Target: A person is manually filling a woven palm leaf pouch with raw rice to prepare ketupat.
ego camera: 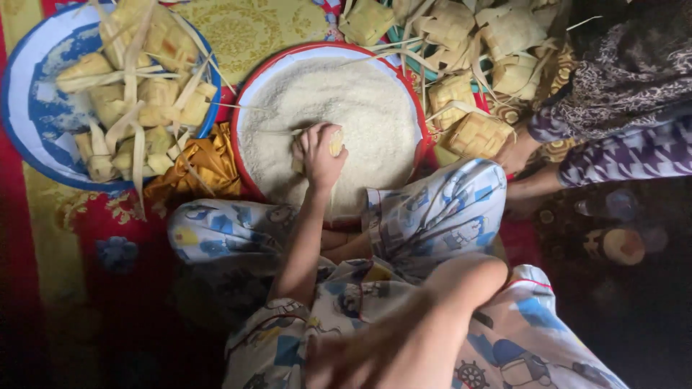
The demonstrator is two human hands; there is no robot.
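My left hand [319, 155] reaches into a round red-rimmed basin [249, 97] of white rice [346, 94]. It grips a small woven palm-leaf pouch [336, 142] pressed into the grains near the basin's near side. My right hand [346, 356] is a blur low in the view, over my lap, with the forearm bent across my patterned trousers [432, 209]. Its fingers are too smeared to show whether they hold anything.
A blue-and-white bowl [36, 108] at the left holds several woven pouches with long leaf tails. More pouches [461, 36] are heaped behind the basin. Another person's hand [515, 153] at the right holds a pouch [476, 133]. A yellow cloth [205, 162] lies between the bowls.
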